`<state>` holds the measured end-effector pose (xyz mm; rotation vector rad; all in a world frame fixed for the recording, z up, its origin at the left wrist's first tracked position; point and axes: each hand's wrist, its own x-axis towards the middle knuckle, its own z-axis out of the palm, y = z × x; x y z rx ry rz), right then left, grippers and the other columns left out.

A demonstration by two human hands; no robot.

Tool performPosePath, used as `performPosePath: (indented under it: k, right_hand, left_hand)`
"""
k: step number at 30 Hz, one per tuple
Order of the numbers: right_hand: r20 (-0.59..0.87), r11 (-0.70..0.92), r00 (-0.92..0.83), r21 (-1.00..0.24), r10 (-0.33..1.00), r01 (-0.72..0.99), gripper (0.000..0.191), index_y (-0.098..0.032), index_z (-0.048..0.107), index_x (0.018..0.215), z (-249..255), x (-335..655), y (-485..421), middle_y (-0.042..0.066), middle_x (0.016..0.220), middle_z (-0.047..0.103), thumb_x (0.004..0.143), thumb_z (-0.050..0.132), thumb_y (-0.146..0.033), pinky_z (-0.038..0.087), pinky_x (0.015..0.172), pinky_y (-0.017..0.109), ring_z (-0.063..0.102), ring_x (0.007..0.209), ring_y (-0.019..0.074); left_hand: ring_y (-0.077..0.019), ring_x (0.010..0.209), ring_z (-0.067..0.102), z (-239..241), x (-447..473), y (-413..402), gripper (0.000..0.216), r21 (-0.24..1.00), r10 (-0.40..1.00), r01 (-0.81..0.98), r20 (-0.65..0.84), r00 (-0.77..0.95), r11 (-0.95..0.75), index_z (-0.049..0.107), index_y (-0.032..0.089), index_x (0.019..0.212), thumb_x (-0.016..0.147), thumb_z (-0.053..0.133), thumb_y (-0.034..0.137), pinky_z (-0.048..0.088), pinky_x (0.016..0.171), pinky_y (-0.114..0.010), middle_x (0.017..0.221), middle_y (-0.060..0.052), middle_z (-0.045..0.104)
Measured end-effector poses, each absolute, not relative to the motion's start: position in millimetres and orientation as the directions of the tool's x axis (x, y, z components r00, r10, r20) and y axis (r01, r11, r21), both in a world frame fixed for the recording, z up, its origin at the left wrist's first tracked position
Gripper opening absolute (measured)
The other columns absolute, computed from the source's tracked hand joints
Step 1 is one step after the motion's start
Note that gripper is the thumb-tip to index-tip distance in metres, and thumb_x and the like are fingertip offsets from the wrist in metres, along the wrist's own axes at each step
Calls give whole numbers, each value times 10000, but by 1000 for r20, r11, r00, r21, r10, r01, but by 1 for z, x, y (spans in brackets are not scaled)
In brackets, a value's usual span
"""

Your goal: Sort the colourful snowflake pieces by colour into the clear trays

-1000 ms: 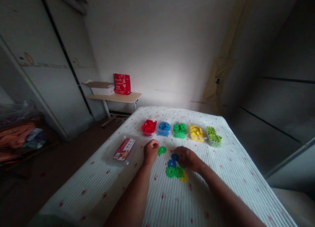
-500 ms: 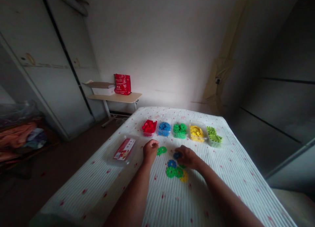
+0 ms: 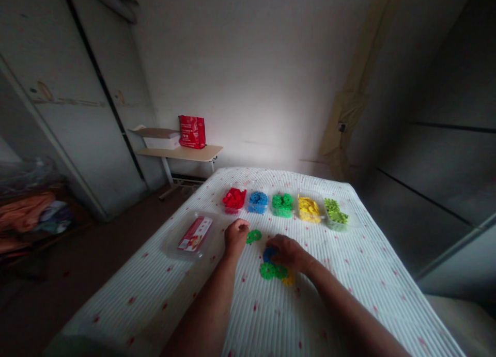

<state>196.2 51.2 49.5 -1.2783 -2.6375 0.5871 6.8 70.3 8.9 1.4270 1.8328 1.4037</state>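
Observation:
On the striped cover, my right hand (image 3: 289, 251) is closed, its fingertips on a blue notched plastic disc (image 3: 269, 254). Whether a second blue disc sits under the fingers is hidden. Just below lie a green notched disc (image 3: 267, 270), another green one (image 3: 281, 272) partly beneath the hand, and a yellow disc (image 3: 288, 279). My left hand (image 3: 235, 236) is closed with fingertips pressed together; anything inside them is too small to make out. Right beside it lies a pair of green discs (image 3: 253, 236).
Across the back stand clear tubs of red pieces (image 3: 234, 198), blue discs (image 3: 258, 201), green discs (image 3: 282, 204), yellow pieces (image 3: 309, 208) and light green pieces (image 3: 335, 212). A clear labelled lid (image 3: 195, 234) lies left. Behind, a side table (image 3: 209, 153) bears a red bag (image 3: 192, 132).
My right hand has moved slightly left and toward me, bringing its blue disc to the other blue disc by the green ones. My left hand has stayed in place.

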Motion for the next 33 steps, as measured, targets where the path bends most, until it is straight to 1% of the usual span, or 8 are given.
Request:
performPosePath:
  k: [4, 10, 13, 19, 23, 26, 30, 33]
  right_hand:
    - [-46, 565, -619, -358, 784, 743, 271, -205, 645, 950, 47, 196, 53, 55, 940, 617, 687, 577, -206, 389, 733, 265, 549, 881, 194]
    - [-30, 530, -597, -426, 802, 733, 209, -188, 619, 847, 48, 197, 52, 21, 846, 613, 640, 618, -214, 358, 615, 222, 535, 753, 146]
    - [-53, 479, -586, -519, 809, 708, 165, -178, 607, 794, 52, 198, 50, -10, 760, 600, 630, 616, -186, 342, 570, 204, 515, 687, 118]
    - [-29, 376, -581, -735, 814, 564, 84, -154, 579, 702, 55, 209, 60, -33, 654, 566, 622, 603, -142, 360, 531, 182, 503, 617, 90]
    - [-8, 276, -486, -815, 874, 510, 46, -152, 559, 681, 66, 211, 82, -42, 576, 551, 645, 587, -159, 378, 484, 183, 491, 510, 75]
    - [-5, 236, -421, -823, 907, 518, 31, -152, 563, 673, 86, 201, 103, -48, 520, 542, 653, 577, -135, 374, 439, 167, 495, 457, 69]
    - [65, 214, -271, -796, 960, 566, 57, -143, 588, 710, 107, 178, 136, -27, 562, 593, 663, 598, -112, 404, 462, 161, 543, 477, 72]
    - [125, 203, -172, -784, 977, 587, 223, -139, 586, 925, 109, 163, 154, 28, 767, 663, 703, 600, -149, 445, 527, 178, 597, 565, 82]
  left_hand:
    - [-125, 628, 570, 8, 7, 71, 144, 888, 890, 459, 235, -390, -34, 635, 175, 698, 666, 497, 156, 415, 608, -208, 626, 10, 626]
    - [-125, 633, 573, 5, 6, 72, 141, 886, 890, 463, 241, -387, -39, 639, 178, 699, 670, 501, 169, 417, 608, -207, 632, 12, 629]
    - [-127, 639, 576, 4, 5, 73, 140, 887, 894, 459, 243, -377, -47, 635, 175, 704, 671, 499, 173, 418, 610, -209, 638, 9, 628]
    - [-126, 631, 577, 6, 6, 73, 132, 903, 890, 425, 248, -382, -69, 624, 176, 687, 661, 495, 161, 428, 608, -208, 629, 11, 628]
    - [-124, 626, 579, 7, 6, 73, 125, 908, 891, 414, 236, -389, -60, 621, 172, 678, 656, 500, 152, 427, 607, -204, 623, 11, 631]
    - [-125, 629, 577, 6, 5, 73, 128, 902, 888, 429, 238, -393, -51, 626, 169, 681, 660, 502, 147, 422, 605, -206, 626, 7, 633]
    - [-126, 635, 578, 6, 6, 73, 124, 904, 887, 425, 235, -397, -50, 628, 160, 685, 668, 507, 144, 419, 617, -210, 640, 3, 636]
    - [-123, 636, 574, 6, 6, 72, 119, 905, 891, 421, 235, -389, -54, 620, 158, 686, 677, 503, 138, 415, 620, -210, 641, 6, 629]
